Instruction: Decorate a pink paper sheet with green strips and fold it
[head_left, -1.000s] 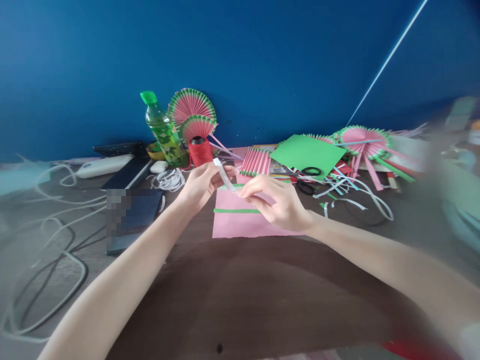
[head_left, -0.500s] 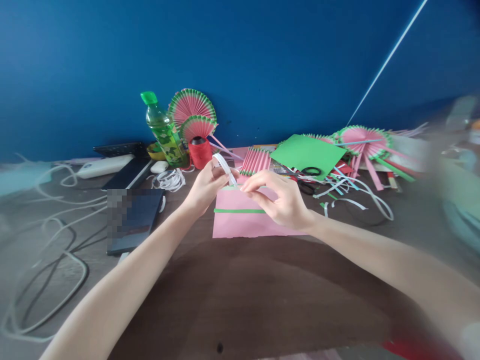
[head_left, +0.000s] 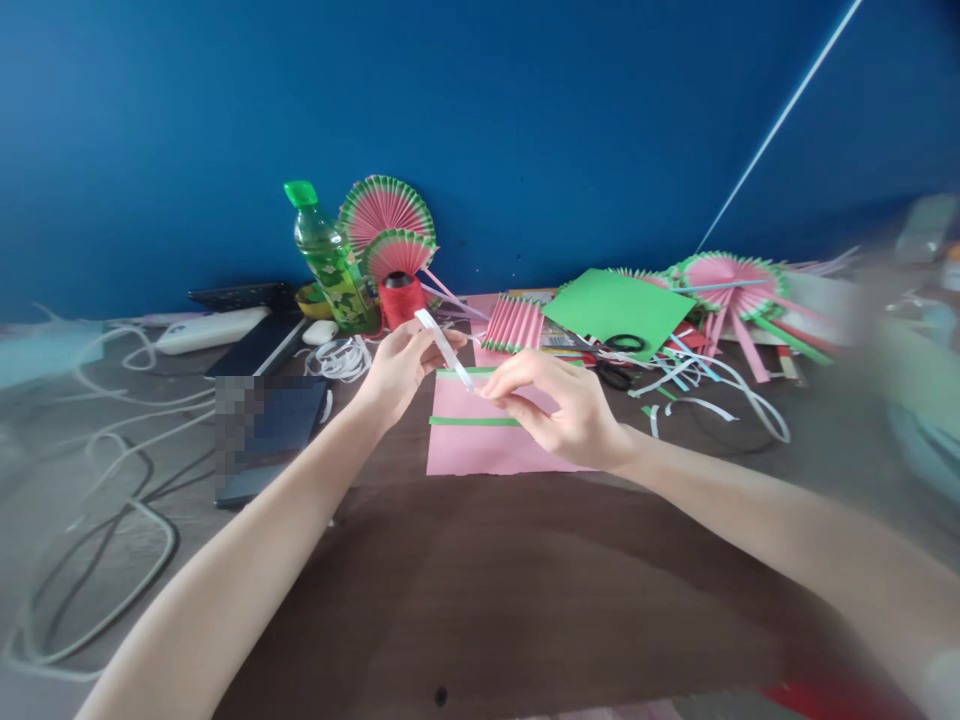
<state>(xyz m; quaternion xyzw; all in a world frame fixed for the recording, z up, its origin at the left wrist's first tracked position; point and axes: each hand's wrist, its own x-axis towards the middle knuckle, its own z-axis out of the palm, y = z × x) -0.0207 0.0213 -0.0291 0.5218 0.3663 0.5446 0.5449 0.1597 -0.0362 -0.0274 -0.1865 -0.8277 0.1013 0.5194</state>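
Observation:
A narrow white strip (head_left: pixel 448 350) slants between my two hands. My left hand (head_left: pixel 401 370) pinches it near its upper part, and the fingers of my right hand (head_left: pixel 559 400) are closed on its lower end. Below them a pink sheet (head_left: pixel 480 448) with green strips across it lies on the table; my right hand covers part of it. Just behind the sheet is a pleated pink paper piece (head_left: pixel 514 323) with green edges.
Behind on the left stand a green bottle (head_left: pixel 330 265), a red spool (head_left: pixel 403 300) and pleated fans (head_left: pixel 386 215). A green sheet (head_left: pixel 619 310), black scissors (head_left: pixel 624 343) and paper scraps lie at the right. Cables (head_left: pixel 157 520) and a dark notebook-like item (head_left: pixel 281 430) are on the left.
My left hand has moved slightly left and my right hand slightly down, so a longer stretch of the white strip shows between them. More of the pink sheet's upper green strip is visible.

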